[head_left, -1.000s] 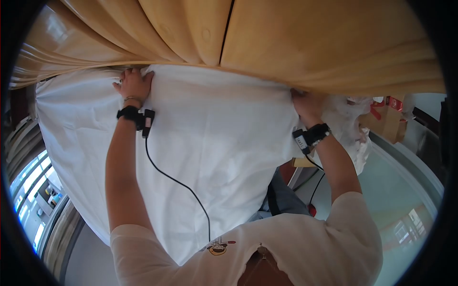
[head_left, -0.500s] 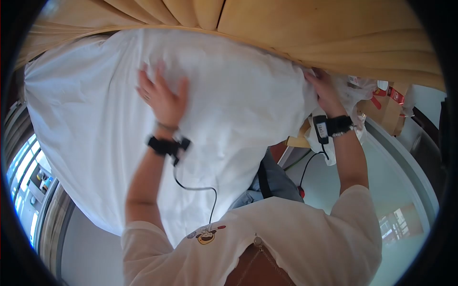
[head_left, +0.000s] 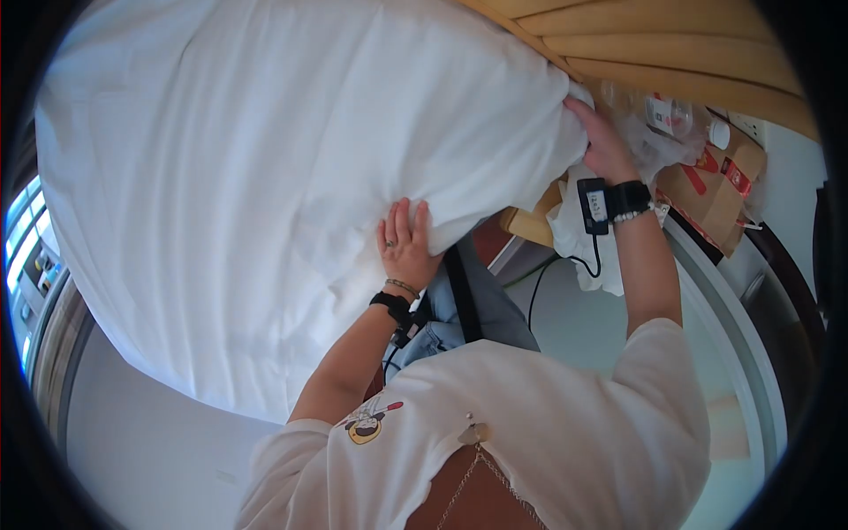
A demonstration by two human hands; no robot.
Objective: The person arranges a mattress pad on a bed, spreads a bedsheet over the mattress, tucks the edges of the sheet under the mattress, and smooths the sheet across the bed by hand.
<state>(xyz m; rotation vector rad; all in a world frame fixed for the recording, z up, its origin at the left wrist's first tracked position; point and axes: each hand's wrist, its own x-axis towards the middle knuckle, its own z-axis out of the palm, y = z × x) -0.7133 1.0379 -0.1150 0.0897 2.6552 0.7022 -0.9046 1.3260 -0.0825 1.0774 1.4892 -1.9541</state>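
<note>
A white bed sheet (head_left: 256,177) covers the mattress in front of me, with soft creases running along it. My left hand (head_left: 408,243) lies on the sheet near its close edge, palm down, fingers stretched out and slightly apart. At the corner beside the headboard, my right hand (head_left: 605,146) grips the sheet's edge. Its thumb rests along the top side, while the other fingers are mostly hidden behind the cloth. Both wrists wear black straps; a small box with a cable (head_left: 594,208) sits on the right one.
A tan padded headboard (head_left: 654,40) borders the bed at the top right. Beside it are a clear plastic bottle (head_left: 669,115), plastic wrapping and a brown paper bag (head_left: 715,190). A wooden bed-frame part (head_left: 532,223) shows below the corner. My jeans-clad leg (head_left: 490,296) touches the bedside.
My left hand has come down from the middle of the sheet toward me and right, onto its near edge. My right hand stays at the corner. The view has shifted, showing less headboard.
</note>
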